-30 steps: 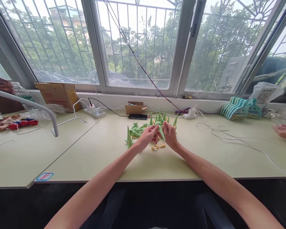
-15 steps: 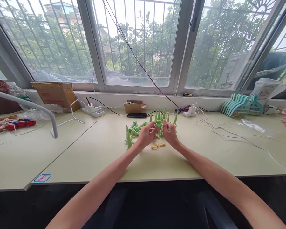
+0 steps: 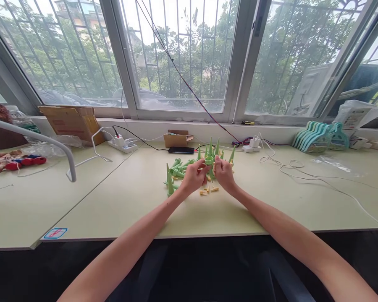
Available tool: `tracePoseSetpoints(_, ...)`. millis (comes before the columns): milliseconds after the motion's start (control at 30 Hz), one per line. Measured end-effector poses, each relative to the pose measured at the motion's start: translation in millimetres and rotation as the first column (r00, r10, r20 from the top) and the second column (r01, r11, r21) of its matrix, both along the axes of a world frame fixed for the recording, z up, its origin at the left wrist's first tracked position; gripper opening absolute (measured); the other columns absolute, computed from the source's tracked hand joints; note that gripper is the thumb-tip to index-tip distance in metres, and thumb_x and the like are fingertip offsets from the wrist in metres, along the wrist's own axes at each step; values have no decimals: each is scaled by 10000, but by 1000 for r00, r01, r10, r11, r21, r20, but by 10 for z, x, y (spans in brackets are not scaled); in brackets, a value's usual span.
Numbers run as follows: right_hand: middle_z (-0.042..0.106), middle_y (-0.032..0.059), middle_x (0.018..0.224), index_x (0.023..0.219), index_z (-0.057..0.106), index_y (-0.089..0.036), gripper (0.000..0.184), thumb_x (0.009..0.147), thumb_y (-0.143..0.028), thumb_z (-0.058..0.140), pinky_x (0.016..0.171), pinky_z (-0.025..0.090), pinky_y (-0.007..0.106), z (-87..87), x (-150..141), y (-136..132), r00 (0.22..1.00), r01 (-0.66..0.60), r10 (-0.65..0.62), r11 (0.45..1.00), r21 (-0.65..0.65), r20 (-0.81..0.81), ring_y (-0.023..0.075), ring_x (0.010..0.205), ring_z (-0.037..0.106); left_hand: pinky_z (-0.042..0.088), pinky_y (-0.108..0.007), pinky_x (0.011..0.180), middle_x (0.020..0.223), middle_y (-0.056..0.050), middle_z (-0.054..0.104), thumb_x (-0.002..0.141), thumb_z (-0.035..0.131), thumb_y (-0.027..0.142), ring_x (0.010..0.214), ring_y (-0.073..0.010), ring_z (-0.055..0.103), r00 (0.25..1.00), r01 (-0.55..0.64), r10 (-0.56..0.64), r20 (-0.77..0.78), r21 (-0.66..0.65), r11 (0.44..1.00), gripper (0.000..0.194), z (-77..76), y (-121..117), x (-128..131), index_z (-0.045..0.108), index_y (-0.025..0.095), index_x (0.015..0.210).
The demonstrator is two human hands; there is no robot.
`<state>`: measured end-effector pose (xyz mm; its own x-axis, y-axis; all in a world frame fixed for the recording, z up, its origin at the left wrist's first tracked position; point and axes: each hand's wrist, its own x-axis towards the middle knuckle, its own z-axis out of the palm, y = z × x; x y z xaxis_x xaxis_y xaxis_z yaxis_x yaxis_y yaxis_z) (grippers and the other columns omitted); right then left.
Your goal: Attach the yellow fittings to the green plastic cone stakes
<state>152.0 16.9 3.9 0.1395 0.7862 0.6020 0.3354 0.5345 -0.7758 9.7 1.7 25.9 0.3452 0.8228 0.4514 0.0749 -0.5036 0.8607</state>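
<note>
My left hand [image 3: 194, 176] is closed round a green plastic watering spike [image 3: 209, 160], its round open cup facing up and its point downward. Close beside the cup is my right hand [image 3: 223, 173], fingers curled in a pinch; what they hold is too small to tell. Behind the hands several green spikes [image 3: 210, 147] stand point up. More green spikes [image 3: 177, 172] lie in a heap to the left, and one spike [image 3: 170, 184] stands near my left wrist. Small yellow valve-like pieces [image 3: 213, 189] lie on the table in front of the hands.
A phone [image 3: 181, 150] and a small open carton [image 3: 177, 138] are behind the spikes. Power strips [image 3: 122, 145] and cables run along the window side. Teal hangers [image 3: 311, 137] stand at right. A grey curved bar [image 3: 63, 147], a cardboard box [image 3: 69, 123] and red-ended wooden pieces [image 3: 27, 161] are left.
My hands stay nearly in place, with the right one slightly further from the cup's rim. Another person's hand at the far right edge has gone from view.
</note>
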Motion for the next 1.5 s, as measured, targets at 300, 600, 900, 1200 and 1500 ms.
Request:
tracePoseSetpoints(300,342,-28,458,587,275,-245,543,970,-629,284,461,276,294,48,-1,-53,994,40,-50,994,102,100,123,441,307,385,-201,414,528,53,472,787,705,457,431,-78,509,948,265,-191,253,-300,917,365,56,21,-10,495,164,731)
tracePoseSetpoints(600,386,-30,486,632,292,-240,483,991,-563,281,484,291,285,98,-19,-108,980,62,-92,983,173,174,114,430,350,334,-158,423,528,70,446,762,762,408,421,-29,458,846,487,-266,461,-469,737,377,98,41,-49,489,148,755)
tracePoseSetpoints(900,358,-37,483,606,315,-237,541,959,-646,292,482,282,284,92,-22,-90,991,54,-67,993,109,115,114,451,321,425,-222,456,597,33,563,795,699,448,471,-93,556,924,324,-235,303,-287,902,336,66,1,-11,508,176,850)
tracePoseSetpoints(1200,411,-22,443,551,335,-237,571,939,-655,360,474,333,285,71,-35,-68,1000,-7,7,1000,-2,-7,123,439,380,473,-246,463,619,27,584,818,660,430,477,-115,591,968,197,-168,186,-148,969,308,39,-4,25,467,191,814)
tracePoseSetpoints(1500,362,-28,444,575,288,-243,529,976,-584,334,471,285,305,101,-29,-112,993,60,-70,992,109,98,122,424,328,393,-195,443,551,61,499,731,773,449,458,-70,535,889,399,-230,396,-423,814,419,92,-7,1,465,168,768)
